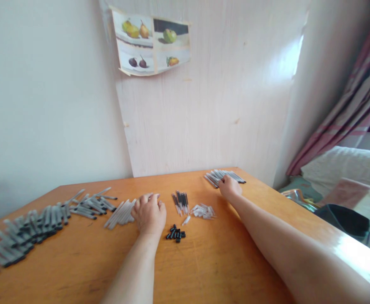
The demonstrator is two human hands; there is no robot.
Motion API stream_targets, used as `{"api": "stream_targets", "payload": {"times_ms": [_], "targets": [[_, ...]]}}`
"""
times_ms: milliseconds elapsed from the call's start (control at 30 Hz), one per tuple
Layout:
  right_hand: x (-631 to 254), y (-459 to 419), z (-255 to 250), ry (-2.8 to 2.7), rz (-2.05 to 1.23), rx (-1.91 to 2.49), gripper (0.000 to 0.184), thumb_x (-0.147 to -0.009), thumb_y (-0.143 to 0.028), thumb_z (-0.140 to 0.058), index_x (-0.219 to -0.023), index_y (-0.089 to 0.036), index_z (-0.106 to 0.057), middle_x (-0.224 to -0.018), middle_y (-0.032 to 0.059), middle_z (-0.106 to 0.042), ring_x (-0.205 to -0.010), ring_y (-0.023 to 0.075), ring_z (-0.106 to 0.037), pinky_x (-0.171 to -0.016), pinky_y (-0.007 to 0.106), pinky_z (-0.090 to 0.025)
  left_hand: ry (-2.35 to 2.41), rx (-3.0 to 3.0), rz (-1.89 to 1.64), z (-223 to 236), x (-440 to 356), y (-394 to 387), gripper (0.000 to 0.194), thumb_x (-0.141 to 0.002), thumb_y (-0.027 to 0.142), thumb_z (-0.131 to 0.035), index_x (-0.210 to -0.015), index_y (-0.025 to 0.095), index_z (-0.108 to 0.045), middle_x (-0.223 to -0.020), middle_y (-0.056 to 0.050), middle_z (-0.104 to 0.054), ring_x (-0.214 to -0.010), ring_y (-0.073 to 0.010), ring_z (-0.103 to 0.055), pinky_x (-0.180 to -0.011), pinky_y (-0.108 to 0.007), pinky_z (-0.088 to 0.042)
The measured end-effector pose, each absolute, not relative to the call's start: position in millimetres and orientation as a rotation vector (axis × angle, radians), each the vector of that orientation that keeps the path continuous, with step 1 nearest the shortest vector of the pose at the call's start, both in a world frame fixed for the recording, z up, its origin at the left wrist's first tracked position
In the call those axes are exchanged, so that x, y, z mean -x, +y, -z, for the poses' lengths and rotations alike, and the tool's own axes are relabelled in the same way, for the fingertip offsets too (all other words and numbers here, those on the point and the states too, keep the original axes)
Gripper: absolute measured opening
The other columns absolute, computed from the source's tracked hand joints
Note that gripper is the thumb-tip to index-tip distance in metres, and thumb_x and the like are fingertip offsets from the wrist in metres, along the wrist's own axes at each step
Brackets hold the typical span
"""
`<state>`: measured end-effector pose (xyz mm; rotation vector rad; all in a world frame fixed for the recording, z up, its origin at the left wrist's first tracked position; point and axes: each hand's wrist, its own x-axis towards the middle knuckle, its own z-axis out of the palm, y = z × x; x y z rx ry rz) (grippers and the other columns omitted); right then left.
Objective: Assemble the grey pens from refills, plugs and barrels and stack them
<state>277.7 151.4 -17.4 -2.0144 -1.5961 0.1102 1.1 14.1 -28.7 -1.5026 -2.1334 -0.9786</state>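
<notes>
Head view: right hand (230,188) curls at the pens (218,174), far right; left hand (149,212) bends beside the pale tubes (121,214), left. Whether either grips anything cannot be told. Pens appear light, stiff, slick; mid-length pinch advised.

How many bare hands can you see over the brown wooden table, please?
2: the left hand by the slim translucent white tubes, and the right hand at the slim grey, black-ended pens near the table's far right corner.
</notes>
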Motion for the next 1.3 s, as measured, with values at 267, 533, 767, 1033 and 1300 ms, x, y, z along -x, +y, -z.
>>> {"api": "stream_targets", "payload": {"times_ms": [267, 533, 767, 1033, 1300], "targets": [[-276, 159, 26, -1.65, -0.077, 2.047, 0.029, -0.088, -0.036, -0.041, -0.094, -0.023, -0.066, -0.099, 0.0078, -0.069, -0.093, 0.0246, -0.065, -0.073, 0.033, -0.048, -2.156, 1.515, 0.966, 29, 0, 16, 0.028, -0.082, 0.026, -0.049, -0.102, 0.026, -0.069, -0.12, -0.009, -0.06, -0.115, -0.0287, -0.045, -0.094, -0.046, -0.033], [-277, 161, 31, -1.679, -0.081, 2.088, 0.03, -0.088, -0.036, -0.041, -0.098, -0.023, -0.066, -0.102, 0.0094, -0.069, -0.095, 0.0263, -0.064, -0.074, 0.036, -0.049, -2.132, 1.498, 0.955, 32, 2, 17, 0.027, -0.082, 0.027, -0.05, -0.101, 0.026, -0.069, -0.119, -0.008, -0.061, -0.115, -0.0297, -0.045, -0.093, -0.046, -0.034], [-278, 164, 34, -1.693, -0.109, 2.106, 0.027, -0.086, -0.033, -0.044, -0.096, -0.023, -0.066, -0.104, 0.0091, -0.069, -0.097, 0.0263, -0.063, -0.076, 0.036, -0.049, -2.138, 1.5, 0.957, 31, 0, 17, 0.028, -0.082, 0.027, -0.049, -0.101, 0.026, -0.069, -0.119, -0.009, -0.06, -0.116, -0.0299, -0.044, -0.094, -0.046, -0.034], [-280, 164, 35, -1.725, -0.159, 2.1, 0.027, -0.087, -0.038, -0.047, -0.099, -0.023, -0.066, -0.107, 0.0107, -0.068, -0.101, 0.0262, -0.062, -0.08, 0.037, -0.048, -2.157, 1.497, 0.946, 27, -2, 15, 0.028, -0.082, 0.027, -0.049, -0.101, 0.026, -0.069, -0.121, -0.007, -0.06, -0.117, -0.0296, -0.043, -0.094, -0.045, -0.034], [-278, 160, 33, -1.755, -0.141, 2.078, 0.032, -0.086, -0.043, -0.046, -0.094, -0.022, -0.07, -0.106, 0.0125, -0.069, -0.1, 0.0264, -0.063, -0.077, 0.036, -0.049, -2.178, 1.496, 0.938, 26, -2, 14, 0.028, -0.082, 0.026, -0.049, -0.101, 0.026, -0.07, -0.121, -0.008, -0.06, -0.117, -0.0289, -0.044, -0.094, -0.044, -0.034]]}}
